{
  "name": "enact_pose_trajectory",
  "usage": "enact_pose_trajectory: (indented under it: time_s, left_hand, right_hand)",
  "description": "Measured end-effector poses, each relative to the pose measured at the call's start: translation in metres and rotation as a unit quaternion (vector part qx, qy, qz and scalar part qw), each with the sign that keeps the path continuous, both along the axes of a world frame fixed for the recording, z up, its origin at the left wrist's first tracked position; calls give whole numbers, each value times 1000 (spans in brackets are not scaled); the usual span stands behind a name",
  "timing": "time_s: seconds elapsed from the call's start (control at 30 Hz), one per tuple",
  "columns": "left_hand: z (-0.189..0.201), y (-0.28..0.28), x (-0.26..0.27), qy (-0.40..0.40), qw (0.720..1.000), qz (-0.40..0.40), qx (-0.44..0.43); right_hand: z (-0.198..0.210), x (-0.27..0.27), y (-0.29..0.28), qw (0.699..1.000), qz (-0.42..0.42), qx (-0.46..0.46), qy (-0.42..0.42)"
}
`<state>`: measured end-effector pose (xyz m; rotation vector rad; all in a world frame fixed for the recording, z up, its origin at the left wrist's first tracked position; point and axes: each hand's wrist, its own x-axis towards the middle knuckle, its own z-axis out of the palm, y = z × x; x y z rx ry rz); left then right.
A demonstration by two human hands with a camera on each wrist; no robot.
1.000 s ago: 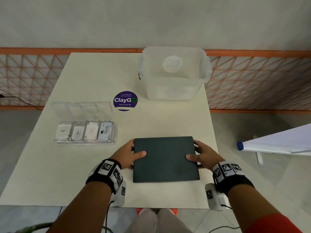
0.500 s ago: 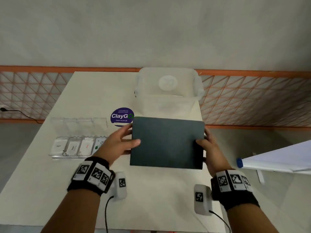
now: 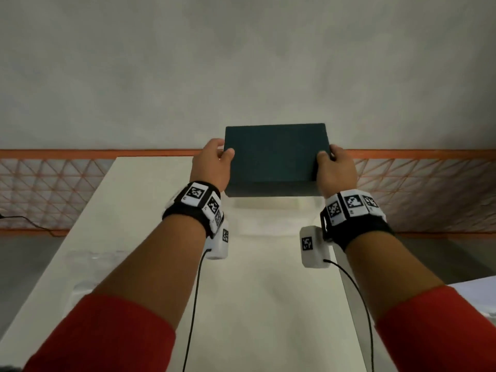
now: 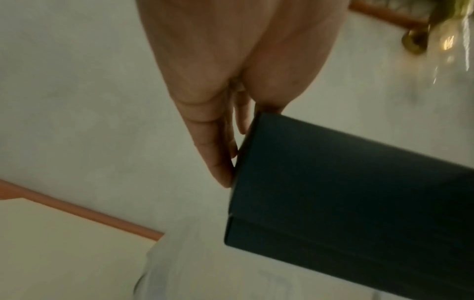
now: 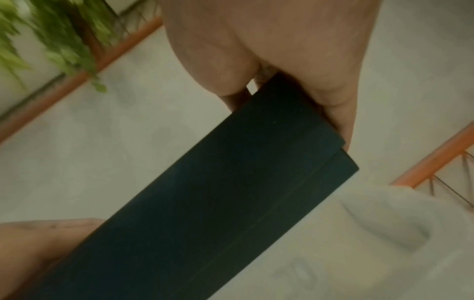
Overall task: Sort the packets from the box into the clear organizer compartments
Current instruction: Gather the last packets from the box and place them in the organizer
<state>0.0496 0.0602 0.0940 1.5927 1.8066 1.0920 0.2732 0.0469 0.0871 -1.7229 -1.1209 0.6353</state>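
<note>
A dark green lidded box (image 3: 273, 159) is held up in the air over the far end of the table. My left hand (image 3: 214, 162) grips its left end, thumb on the lid and fingers along the side. My right hand (image 3: 335, 167) grips the right end the same way. In the left wrist view the box (image 4: 346, 213) fills the lower right, with my fingers (image 4: 212, 142) lying against its end. The right wrist view shows the box (image 5: 218, 192) running diagonally under my palm. The clear organizer (image 3: 91, 256) is only a faint blur by my left forearm.
A translucent plastic bin (image 3: 268, 218) stands on the white table (image 3: 134, 210) directly under the raised box. An orange railing with mesh (image 3: 53, 183) runs behind the table, below a plain wall. Green foliage (image 5: 51, 30) shows in the right wrist view.
Both hands have lifted the dark box off the near table and carried it up and away over the bin. The view has tilted upward, so the organizer has dropped out of clear sight.
</note>
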Motion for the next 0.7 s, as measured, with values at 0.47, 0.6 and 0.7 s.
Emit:
enact_pose_trajectory:
  time_s: [0.47, 0.6, 0.7]
  left_hand:
    - [-67, 33, 2, 201, 972, -100, -70]
    - [-74, 10, 2, 246, 949, -195, -38]
    - [-85, -16, 4, 338, 901, -260, -76]
  right_hand:
    - [-64, -15, 38, 970, 24, -200, -139]
    - [-64, -31, 18, 960, 112, -173, -188]
    - [-76, -48, -8, 914, 212, -187, -290]
